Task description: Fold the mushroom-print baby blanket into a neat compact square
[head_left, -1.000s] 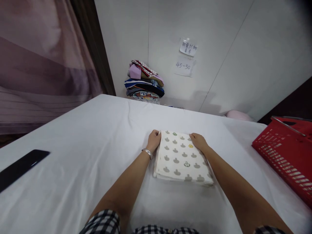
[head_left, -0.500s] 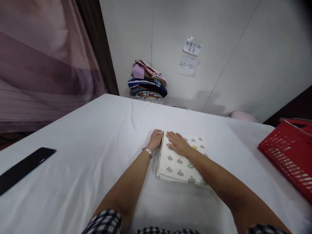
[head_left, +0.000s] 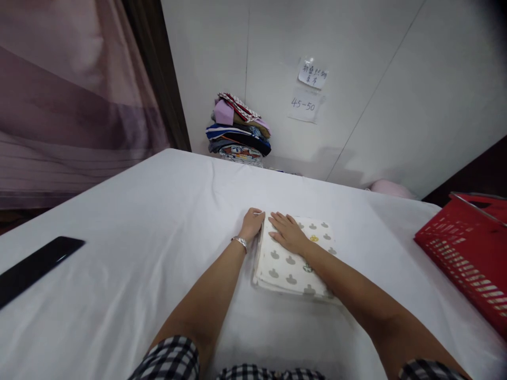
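Observation:
A folded white cloth [head_left: 291,264] printed with small grey shapes lies flat on the white-covered table [head_left: 130,237]. My left hand [head_left: 252,224], with a silver bracelet at the wrist, rests against the cloth's far left corner with its fingers curled at the edge. My right hand [head_left: 288,233] lies flat, palm down, fingers apart, on top of the cloth near that same left side.
A stack of folded coloured clothes [head_left: 237,130] sits at the table's far edge by the wall. A red plastic basket [head_left: 467,253] stands at the right. A black flat object [head_left: 34,266] lies at the left. Paper notes [head_left: 307,89] hang on the wall.
My right hand slid from the cloth's far right corner across to its left side and now lies flat on top. My left hand has stayed at the corner.

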Demonstrator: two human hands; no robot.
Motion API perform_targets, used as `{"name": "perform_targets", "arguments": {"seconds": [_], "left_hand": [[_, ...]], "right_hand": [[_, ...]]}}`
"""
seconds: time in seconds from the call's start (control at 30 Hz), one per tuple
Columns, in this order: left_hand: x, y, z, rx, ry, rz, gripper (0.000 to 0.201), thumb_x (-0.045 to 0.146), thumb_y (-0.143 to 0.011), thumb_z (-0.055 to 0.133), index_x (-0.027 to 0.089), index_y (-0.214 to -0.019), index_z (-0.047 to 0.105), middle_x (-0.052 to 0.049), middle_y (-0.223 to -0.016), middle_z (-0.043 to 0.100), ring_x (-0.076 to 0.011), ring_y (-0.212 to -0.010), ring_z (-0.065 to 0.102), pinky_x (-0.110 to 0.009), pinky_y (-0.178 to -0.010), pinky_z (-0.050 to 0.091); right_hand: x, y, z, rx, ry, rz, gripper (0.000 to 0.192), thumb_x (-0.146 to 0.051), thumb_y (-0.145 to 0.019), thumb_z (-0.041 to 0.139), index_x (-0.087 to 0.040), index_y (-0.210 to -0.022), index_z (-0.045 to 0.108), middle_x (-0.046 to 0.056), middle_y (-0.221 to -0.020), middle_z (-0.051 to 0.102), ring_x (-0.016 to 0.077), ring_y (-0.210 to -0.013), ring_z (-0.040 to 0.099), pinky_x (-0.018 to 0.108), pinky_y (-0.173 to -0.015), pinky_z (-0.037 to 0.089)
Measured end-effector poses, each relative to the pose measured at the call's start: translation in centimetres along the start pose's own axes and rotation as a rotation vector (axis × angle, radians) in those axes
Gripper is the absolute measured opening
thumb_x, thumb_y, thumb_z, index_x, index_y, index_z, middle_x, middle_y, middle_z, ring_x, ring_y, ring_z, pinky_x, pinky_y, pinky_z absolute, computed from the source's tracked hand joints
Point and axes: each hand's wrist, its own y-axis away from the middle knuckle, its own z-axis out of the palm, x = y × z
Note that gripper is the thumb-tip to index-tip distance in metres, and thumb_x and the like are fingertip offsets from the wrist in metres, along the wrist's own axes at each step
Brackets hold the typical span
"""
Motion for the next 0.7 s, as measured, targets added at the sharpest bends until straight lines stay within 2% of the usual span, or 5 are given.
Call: {"name": "perform_targets", "arguments": {"seconds": [0.2, 0.33, 0.47, 0.7], "left_hand": [[0.0, -0.2, 0.1, -0.006, 0.009, -0.006, 0.019, 0.028, -0.073, 0.061, 0.018, -0.087, 0.055, -0.001, -0.07, 0.064, -0.0129, -0.061, 0.059, -0.024, -0.057, 0.044], [-0.1, -0.3, 0.1, -0.011, 0.014, -0.013, 0.019, 0.029, -0.073, 0.06, 0.018, -0.088, 0.055, -0.001, -0.068, 0.064, -0.0126, -0.057, 0.058, -0.023, -0.053, 0.043], [-0.3, -0.3, 0.2, -0.008, 0.013, -0.006, 0.019, 0.029, -0.073, 0.06, 0.018, -0.088, 0.055, -0.001, -0.068, 0.063, -0.0124, -0.058, 0.058, -0.023, -0.053, 0.043], [-0.5, -0.2, 0.2, -0.01, -0.006, 0.043, 0.018, 0.031, -0.075, 0.057, 0.019, -0.089, 0.056, -0.002, -0.075, 0.066, -0.0132, -0.064, 0.06, -0.024, -0.059, 0.045]], "right_hand": [[-5.2, 4.0, -0.8, -0.181, -0.126, -0.109, 0.065, -0.054, -0.093, 0.03, -0.017, -0.145, 0.024, 0.011, -0.153, 0.014, 0.0246, -0.141, 0.009, 0.051, -0.112, 0.01], [-7.7, 7.1, 0.0, -0.191, -0.104, -0.167, 0.069, -0.055, -0.091, 0.034, -0.015, -0.146, 0.022, 0.012, -0.153, 0.012, 0.0245, -0.141, 0.007, 0.049, -0.114, 0.011], [-8.5, 8.5, 1.3, -0.127, -0.026, -0.22, 0.068, -0.051, -0.089, 0.044, -0.016, -0.145, 0.025, 0.011, -0.152, 0.015, 0.0255, -0.141, 0.007, 0.049, -0.114, 0.012], [-8.6, 8.4, 2.2, -0.066, 0.045, -0.232, 0.059, -0.046, -0.09, 0.047, -0.023, -0.142, 0.033, 0.01, -0.152, 0.017, 0.0279, -0.14, 0.009, 0.052, -0.112, 0.014]]}}
